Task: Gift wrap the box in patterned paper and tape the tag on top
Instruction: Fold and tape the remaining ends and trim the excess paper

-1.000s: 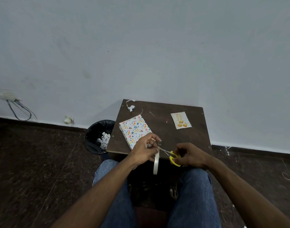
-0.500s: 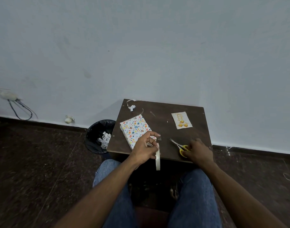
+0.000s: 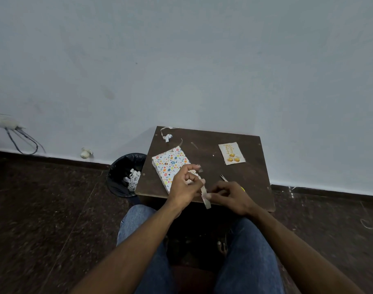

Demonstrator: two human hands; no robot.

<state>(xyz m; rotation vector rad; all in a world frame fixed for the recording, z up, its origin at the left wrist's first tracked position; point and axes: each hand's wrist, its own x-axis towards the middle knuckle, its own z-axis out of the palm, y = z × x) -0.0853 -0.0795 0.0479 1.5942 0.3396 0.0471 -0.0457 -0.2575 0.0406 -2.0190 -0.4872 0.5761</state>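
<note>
Bin [image 3: 126, 175]: black-lined, on the floor left of the surface [image 3: 244, 179], paper scraps inside. Wrapped box [image 3: 170, 164]: patterned paper, lay on the surface's near left part. Left hand [image 3: 185, 187]: over the box's near end, grip clenched on a roll of tape [image 3: 203, 193]. Right hand [image 3: 232, 196]: fingertips pinched the tape's edge. Scissors [image 3: 223, 177]: on the surface, mostly hidden behind the right hand. Tag [image 3: 231, 153]: flat, far right, apart from the box.
</note>
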